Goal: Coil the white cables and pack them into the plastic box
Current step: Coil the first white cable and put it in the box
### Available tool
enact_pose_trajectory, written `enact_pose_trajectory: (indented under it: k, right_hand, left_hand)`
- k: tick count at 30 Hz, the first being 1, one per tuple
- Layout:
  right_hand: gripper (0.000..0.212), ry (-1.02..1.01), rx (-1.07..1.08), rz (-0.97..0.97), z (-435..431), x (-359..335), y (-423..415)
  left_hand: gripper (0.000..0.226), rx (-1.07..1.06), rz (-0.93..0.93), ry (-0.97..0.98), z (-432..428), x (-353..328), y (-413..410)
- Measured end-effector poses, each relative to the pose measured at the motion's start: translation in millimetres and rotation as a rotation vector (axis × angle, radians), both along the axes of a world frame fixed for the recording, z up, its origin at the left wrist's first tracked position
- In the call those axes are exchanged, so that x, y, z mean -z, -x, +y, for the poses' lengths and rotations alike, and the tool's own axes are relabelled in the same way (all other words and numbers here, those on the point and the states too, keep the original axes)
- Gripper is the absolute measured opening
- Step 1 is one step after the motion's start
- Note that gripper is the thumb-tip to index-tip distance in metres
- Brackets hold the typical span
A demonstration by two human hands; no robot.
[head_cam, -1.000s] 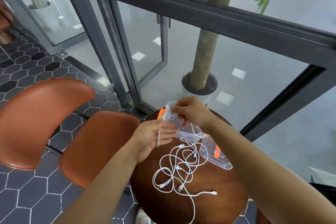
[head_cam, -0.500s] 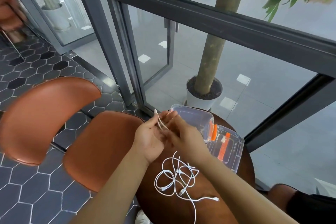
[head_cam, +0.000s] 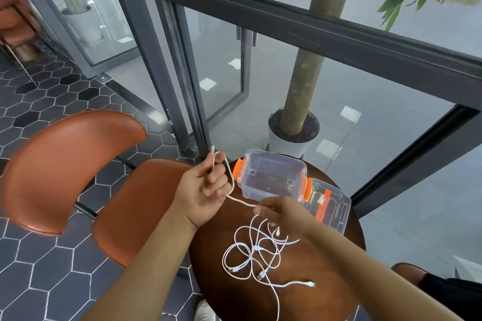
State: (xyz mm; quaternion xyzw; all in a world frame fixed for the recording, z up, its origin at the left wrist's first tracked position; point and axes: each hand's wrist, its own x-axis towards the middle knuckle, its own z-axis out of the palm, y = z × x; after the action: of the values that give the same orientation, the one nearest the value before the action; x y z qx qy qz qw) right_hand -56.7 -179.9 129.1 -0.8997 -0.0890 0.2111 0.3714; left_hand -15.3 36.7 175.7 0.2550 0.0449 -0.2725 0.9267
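A clear plastic box (head_cam: 273, 177) with orange clips stands open at the far side of a small round wooden table (head_cam: 326, 281). Its clear lid (head_cam: 331, 212) lies just right of it. A tangle of white cables (head_cam: 257, 253) lies on the table's middle. My left hand (head_cam: 206, 187) holds one end of a white cable (head_cam: 241, 200), which loops round its fingers with the plug sticking up. My right hand (head_cam: 281, 212) pinches the same cable a short way along, just in front of the box.
An orange-brown chair (head_cam: 78, 177) stands left of the table. A potted tree (head_cam: 294, 135) in a white pot stands behind glass beyond the box. Dark metal window frames run across the back. The floor has dark hexagon tiles.
The box went from my hands onto the table with its lid beside it. Both hands took up one cable; the right hand has since drawn away to the right, stretching it.
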Motion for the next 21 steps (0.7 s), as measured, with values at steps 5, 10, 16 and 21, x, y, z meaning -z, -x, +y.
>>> enact_pose_trajectory:
  k: [5,10,16,21]
  right_hand:
    - [0.036,0.159,-0.050,-0.091,-18,-10,-39]
    - [0.023,0.124,-0.042,-0.062,-4,-37,-66]
    - [0.016,-0.192,0.113,0.055,20,-75,-75]
    - [0.022,-0.119,0.105,-0.053,37,-73,-74]
  left_hand:
    - [0.040,0.161,-0.055,-0.070,4,2,6]
    - [0.033,0.285,-0.166,-0.546,-1,-11,12]
    - [0.038,0.478,-0.258,-0.986,1,-12,14]
    - [0.035,0.542,-0.347,-1.088,3,-15,15]
